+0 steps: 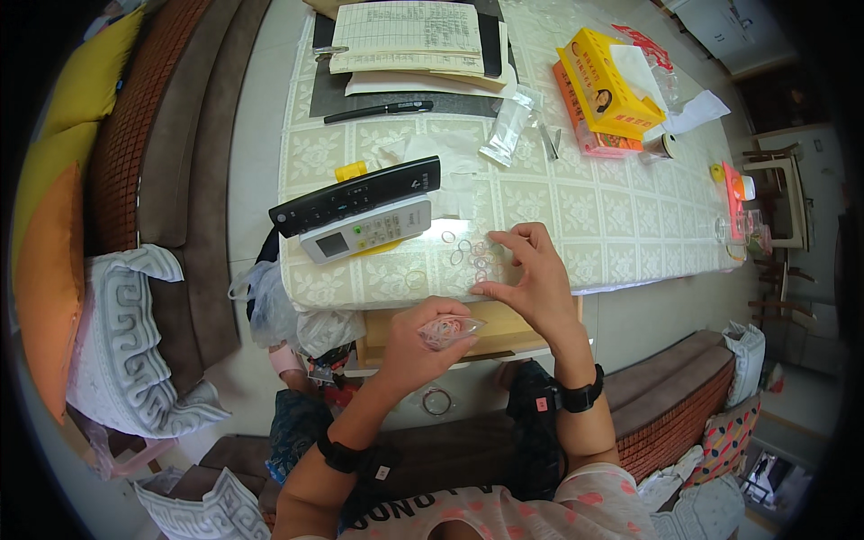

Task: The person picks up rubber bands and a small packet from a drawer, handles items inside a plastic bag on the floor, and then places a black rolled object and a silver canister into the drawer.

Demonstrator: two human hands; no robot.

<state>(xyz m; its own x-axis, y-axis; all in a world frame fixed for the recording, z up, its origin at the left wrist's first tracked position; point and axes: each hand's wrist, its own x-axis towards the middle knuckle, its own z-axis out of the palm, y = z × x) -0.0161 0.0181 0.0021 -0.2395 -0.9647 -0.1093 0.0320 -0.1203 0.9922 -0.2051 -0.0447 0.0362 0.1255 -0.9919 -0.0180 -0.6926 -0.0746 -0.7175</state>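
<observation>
My left hand (418,344) grips a small clear plastic bag (448,331) filled with pink and pale elastic bands, its mouth turned upward just off the table's front edge. On the patterned tablecloth (526,202), several thin loose bands (478,256) lie in a loose cluster, pinkish and grey. My right hand (533,270) hovers at the right side of this cluster, thumb and forefinger spread apart around it; nothing shows between them. A yellowish band (415,279) lies a little apart to the left.
A black remote (358,192) and a white remote (368,228) rest left of the bands. Beyond are a pen (378,111), an open notebook (405,34) and a silver packet (507,128). Rightward stands a yellow tissue box (604,88). An open wooden drawer (509,336) juts out below the tabletop.
</observation>
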